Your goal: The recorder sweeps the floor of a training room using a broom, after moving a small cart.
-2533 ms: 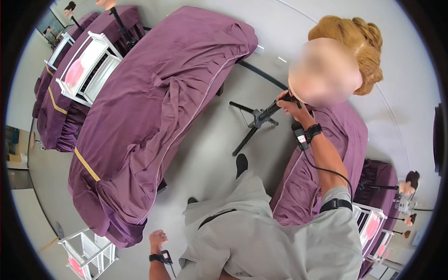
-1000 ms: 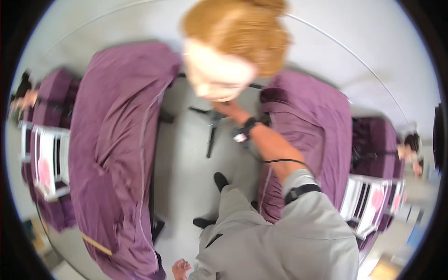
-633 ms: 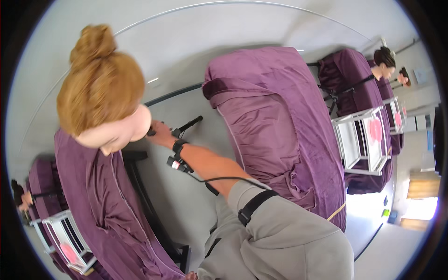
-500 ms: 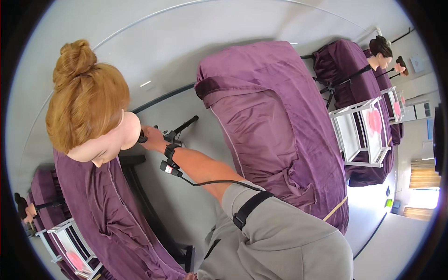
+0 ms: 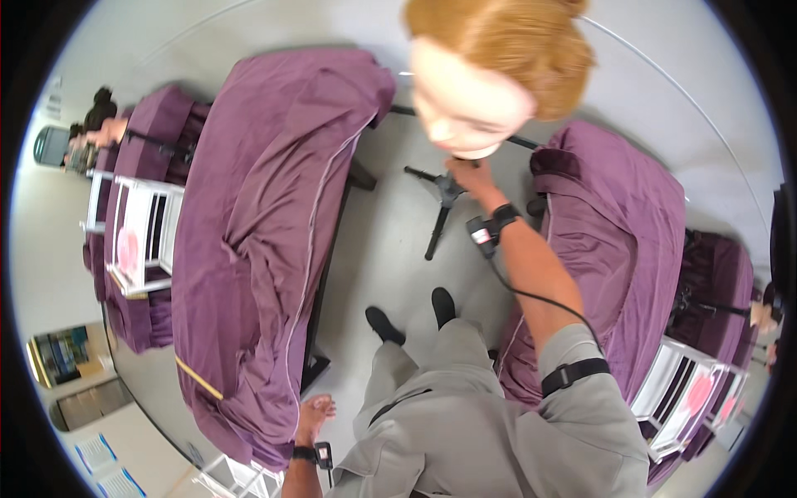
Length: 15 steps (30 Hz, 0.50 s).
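A mannequin head with ginger pinned-up hair, slightly blurred, is at the top centre on a black tripod stand. My right hand is closed on the stand just below the head, partly hidden by it. My left hand hangs low beside the left purple-covered bed, fingers loosely apart and holding nothing. Black straps and small cabled devices are on both forearms.
A second covered bed flanks me on the right. White trolleys stand beside further covered beds and mannequin heads at both sides. My feet are on grey floor between the beds. A wall runs along the top.
Since half a second ago the view has swung back leftward, so the head moved from left to top centre. My left hand has come into clear view; my right hand still grips the stand.
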Motion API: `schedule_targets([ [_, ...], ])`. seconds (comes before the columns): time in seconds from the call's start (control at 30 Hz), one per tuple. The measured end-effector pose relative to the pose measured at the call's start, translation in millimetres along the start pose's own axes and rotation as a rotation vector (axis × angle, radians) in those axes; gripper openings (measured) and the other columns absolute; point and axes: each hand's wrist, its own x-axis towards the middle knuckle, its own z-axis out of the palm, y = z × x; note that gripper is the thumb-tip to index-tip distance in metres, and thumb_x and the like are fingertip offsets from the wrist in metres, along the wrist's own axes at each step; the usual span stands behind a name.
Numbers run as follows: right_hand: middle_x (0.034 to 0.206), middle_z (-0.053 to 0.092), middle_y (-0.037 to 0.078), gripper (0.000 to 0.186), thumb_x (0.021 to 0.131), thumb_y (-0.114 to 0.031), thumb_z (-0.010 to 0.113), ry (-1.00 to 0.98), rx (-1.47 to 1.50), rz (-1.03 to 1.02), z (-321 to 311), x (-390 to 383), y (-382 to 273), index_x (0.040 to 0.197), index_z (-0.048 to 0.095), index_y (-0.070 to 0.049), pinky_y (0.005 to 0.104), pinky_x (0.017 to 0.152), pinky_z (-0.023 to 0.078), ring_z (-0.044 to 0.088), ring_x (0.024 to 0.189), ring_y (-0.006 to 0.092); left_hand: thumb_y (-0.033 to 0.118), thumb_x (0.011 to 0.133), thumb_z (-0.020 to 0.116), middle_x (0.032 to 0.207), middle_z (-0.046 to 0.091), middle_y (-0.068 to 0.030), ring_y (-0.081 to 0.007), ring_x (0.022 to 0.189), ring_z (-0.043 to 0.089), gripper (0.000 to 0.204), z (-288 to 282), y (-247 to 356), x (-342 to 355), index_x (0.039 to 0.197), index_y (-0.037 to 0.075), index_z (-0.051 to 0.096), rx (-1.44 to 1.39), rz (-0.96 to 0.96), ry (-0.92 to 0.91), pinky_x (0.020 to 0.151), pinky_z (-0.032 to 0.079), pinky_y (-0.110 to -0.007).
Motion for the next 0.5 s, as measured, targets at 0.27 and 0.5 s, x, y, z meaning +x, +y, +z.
schedule_targets([
  [0.27, 0.081, 0.057, 0.001, 0.023, 0.075, -0.016, 0.068, -0.086, -0.208, 0.104, 8.5, 1.4, -30.6, 0.094, 0.057, -0.008, 0.0254, 0.048, 0.042, 0.049, 0.060, 0.0085, 0.021, 0.088, 0.064, 0.080, 0.064, -0.0069, -0.0167, 0.072, 0.064, 0.020, -26.5, -26.5, 20.5, 0.093, 0.002, 0.064, -0.116, 0.010, 0.016, 0.063, 0.055, -0.028],
  [0.5, 0.073, 0.055, -0.003, 0.010, 0.071, -0.011, 0.069, 0.042, -0.331, 0.170, 29.8, -1.7, -47.3, 0.079, 0.063, -0.010, 0.0226, 0.042, 0.035, 0.046, 0.053, 0.0063, 0.015, 0.089, 0.061, 0.080, 0.064, -0.0048, -0.0147, 0.073, 0.064, 0.012, -77.7, -40.3, 38.6, 0.091, 0.005, 0.065, -0.114, 0.014, 0.057, 0.063, 0.054, -0.027],
])
